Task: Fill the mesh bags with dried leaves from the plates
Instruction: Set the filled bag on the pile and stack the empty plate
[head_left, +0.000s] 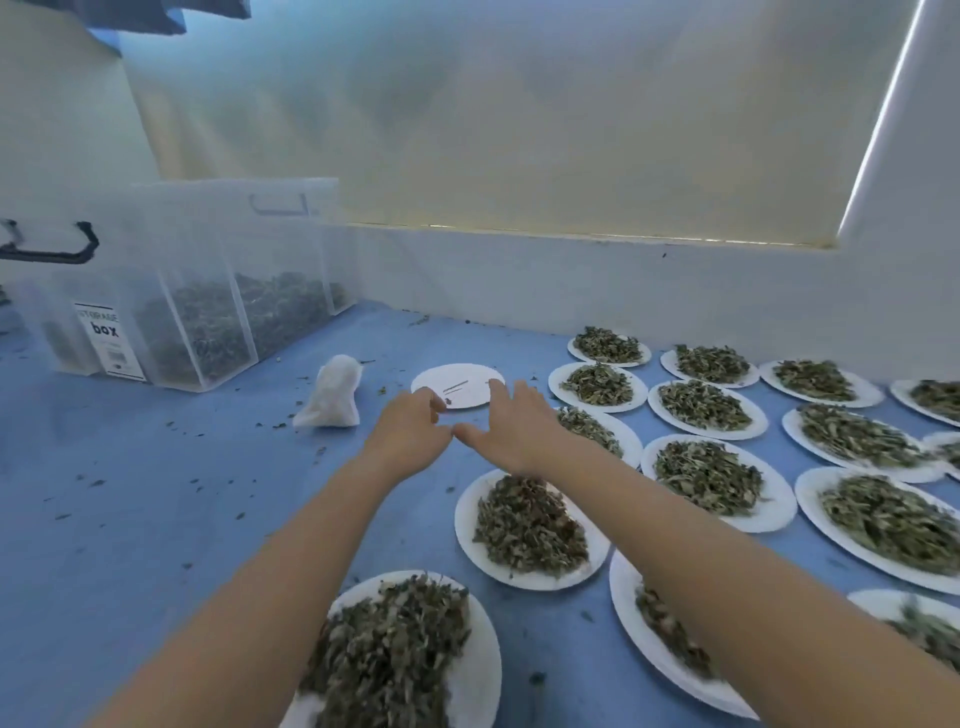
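Observation:
Both my arms reach forward over the blue table. My left hand (410, 431) and my right hand (511, 423) hover side by side at the near edge of an almost bare white plate (457, 384) that carries only a few stems; both hold nothing, with fingers loosely extended. A filled white mesh bag (330, 395) stands to the left of that plate. Several white plates heaped with dried leaves lie to the right and near me, among them one (530, 530) under my right forearm and one (395, 654) at the front.
A clear storage box (171, 291) with dried leaves inside stands at the back left, against the wall. Leaf crumbs are scattered over the blue tabletop (156, 493). A white wall and a window blind close off the far side.

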